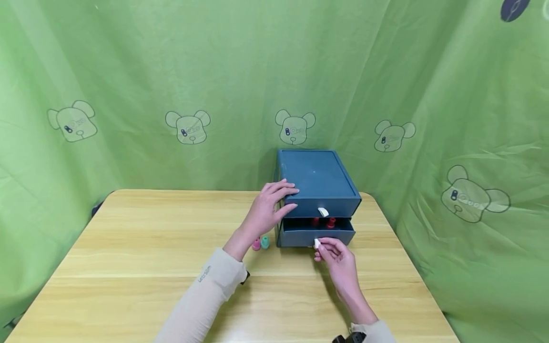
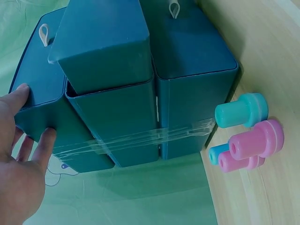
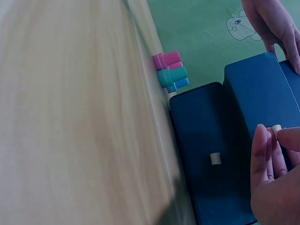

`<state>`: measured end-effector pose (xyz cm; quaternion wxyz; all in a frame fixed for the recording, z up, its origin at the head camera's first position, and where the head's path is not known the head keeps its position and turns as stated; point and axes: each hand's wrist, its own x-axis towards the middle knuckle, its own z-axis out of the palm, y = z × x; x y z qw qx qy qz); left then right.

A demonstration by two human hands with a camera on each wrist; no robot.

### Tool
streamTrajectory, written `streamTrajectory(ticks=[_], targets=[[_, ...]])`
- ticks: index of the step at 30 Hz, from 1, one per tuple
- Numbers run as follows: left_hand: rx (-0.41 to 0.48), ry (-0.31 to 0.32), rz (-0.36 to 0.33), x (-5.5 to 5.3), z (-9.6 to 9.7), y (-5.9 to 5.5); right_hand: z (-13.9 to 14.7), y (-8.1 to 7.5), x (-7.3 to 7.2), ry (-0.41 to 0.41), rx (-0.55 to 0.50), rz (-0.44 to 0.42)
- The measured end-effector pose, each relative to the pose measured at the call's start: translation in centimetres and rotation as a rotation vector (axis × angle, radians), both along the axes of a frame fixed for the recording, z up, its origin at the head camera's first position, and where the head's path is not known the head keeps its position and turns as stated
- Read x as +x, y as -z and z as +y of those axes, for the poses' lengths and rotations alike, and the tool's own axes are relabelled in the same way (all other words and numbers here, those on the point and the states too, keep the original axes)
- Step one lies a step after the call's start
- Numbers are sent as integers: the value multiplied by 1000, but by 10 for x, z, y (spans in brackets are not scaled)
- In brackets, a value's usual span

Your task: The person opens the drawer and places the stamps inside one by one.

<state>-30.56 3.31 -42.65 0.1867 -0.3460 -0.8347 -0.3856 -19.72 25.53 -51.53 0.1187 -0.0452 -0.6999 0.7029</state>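
A blue drawer unit [image 1: 317, 174] stands at the table's back right, its middle drawer [image 2: 105, 61] pulled partly out. My right hand [image 1: 342, 264] pinches that drawer's white pull tab [image 1: 317, 243] between thumb and fingers. On the unit's upper left corner rests my left hand [image 1: 267, 207], fingers on the top and thumb near the front edge. Two red pieces [image 1: 331, 222] show inside the drawer, partly hidden by the unit. The top drawer, with its own white tab [image 1: 323, 212], and the bottom drawer [image 3: 206, 140] are closed.
Left of the unit stand pink [image 2: 255, 140], teal [image 2: 241, 111] and blue [image 2: 218, 153] stepped plastic pieces, close together. Clear tape [image 2: 140, 138] runs across the unit's side. A green curtain [image 1: 231, 71] hangs behind the wooden table [image 1: 141, 247].
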Motion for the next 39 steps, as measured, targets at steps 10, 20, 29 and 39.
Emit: streamTrajectory(ticks=[10,20,29,39], targets=[[10,11,13,1,0,-1,1,1,-13,14,6,10],[6,10,0,0,-1,-2,-3,-1,-27,24,1,8],[12,13,-7,0,-2,0,-6,2,-35,42,-29,20],[5,12,-13,1,-2,-2,-7,4,-43,48,-62,48]])
